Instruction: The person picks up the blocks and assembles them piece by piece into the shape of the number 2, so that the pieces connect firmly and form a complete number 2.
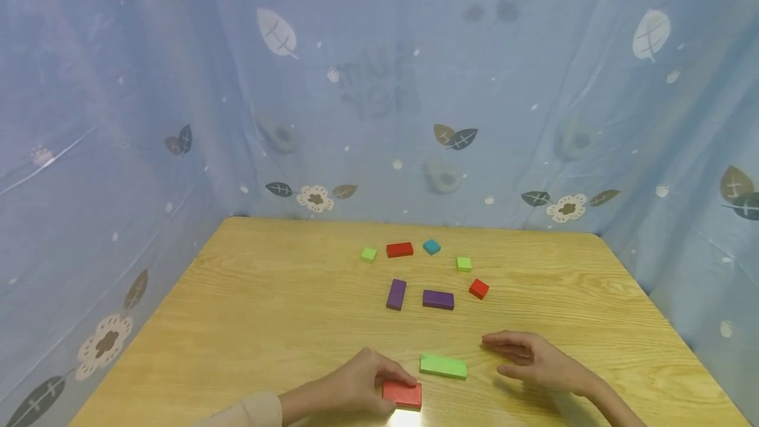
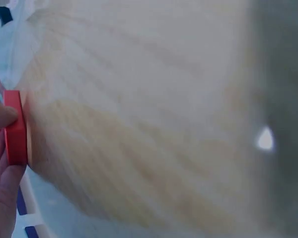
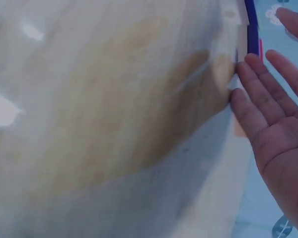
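Observation:
My left hand [image 1: 358,384] grips a flat red block [image 1: 403,395] near the front of the table, thumb on one side and fingers on the other. In the left wrist view the red block [image 2: 15,128] stands out between thumb and fingers. Just beyond it lies a long light-green block [image 1: 443,366]. My right hand [image 1: 536,362] hovers to the right of the green block with its fingers extended and holds nothing. The right wrist view shows that hand [image 3: 275,106] with palm and fingers spread.
Farther back on the wooden table [image 1: 284,295] lie two purple blocks [image 1: 438,300], a long red block [image 1: 400,250], a small red block [image 1: 479,288], a blue block [image 1: 431,246] and two small green blocks [image 1: 464,264]. A blue patterned curtain [image 1: 367,84] encloses the table.

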A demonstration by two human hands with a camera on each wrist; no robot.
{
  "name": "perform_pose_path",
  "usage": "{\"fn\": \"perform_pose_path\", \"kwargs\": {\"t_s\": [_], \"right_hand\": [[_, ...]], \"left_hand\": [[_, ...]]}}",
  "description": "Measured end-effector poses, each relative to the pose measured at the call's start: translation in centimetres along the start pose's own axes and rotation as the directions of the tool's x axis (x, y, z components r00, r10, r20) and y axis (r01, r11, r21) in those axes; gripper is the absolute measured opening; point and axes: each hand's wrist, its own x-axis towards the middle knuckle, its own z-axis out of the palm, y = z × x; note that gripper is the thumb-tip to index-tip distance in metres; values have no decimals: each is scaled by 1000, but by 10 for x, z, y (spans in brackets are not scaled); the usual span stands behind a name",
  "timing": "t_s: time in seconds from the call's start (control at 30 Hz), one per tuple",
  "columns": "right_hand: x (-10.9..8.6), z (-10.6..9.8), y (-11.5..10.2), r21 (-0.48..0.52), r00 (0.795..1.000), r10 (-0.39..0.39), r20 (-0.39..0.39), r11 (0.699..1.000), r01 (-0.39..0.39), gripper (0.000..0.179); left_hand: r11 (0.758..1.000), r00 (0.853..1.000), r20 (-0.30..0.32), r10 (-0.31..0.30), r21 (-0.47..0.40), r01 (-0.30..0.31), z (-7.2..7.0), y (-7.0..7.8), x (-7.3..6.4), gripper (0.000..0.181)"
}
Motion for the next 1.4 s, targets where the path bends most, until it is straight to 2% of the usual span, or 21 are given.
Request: {"fn": "perform_pose_path", "kwargs": {"t_s": [0.1,0.27,0.37,0.5,0.6,0.73,0.9,1.07,1.4], "right_hand": [[5,4,-7,-113,998,-3,-58,994,-4,46],[25,21,-16,-293,984,-70,-166,956,18,48],[38,31,-17,-398,983,-93,-159,917,23,52],[50,40,-17,-532,987,-101,-125,847,19,56],[56,45,-16,-552,987,-112,-112,833,32,52],[61,49,-16,-541,989,-128,-78,838,66,34],[56,49,-19,-547,986,-150,-75,833,85,18],[44,44,-24,-558,978,-171,-120,826,76,18],[30,46,-26,-542,983,-164,-87,835,92,20]], "left_hand": [[1000,1000,13,24,-10,-24,-1,1,0,41],[998,999,9,51,-25,-50,0,-1,0,41],[998,999,-7,50,-25,-50,1,-3,0,41],[999,999,-22,34,-41,-35,6,-4,0,43],[999,999,-26,30,-44,-31,8,-3,0,44],[999,998,-31,46,0,-46,7,-2,1,44],[998,998,-26,59,21,-59,5,-1,3,44],[998,998,-34,54,18,-53,5,0,2,46],[999,998,-40,43,-20,-44,5,-4,0,47]]}}
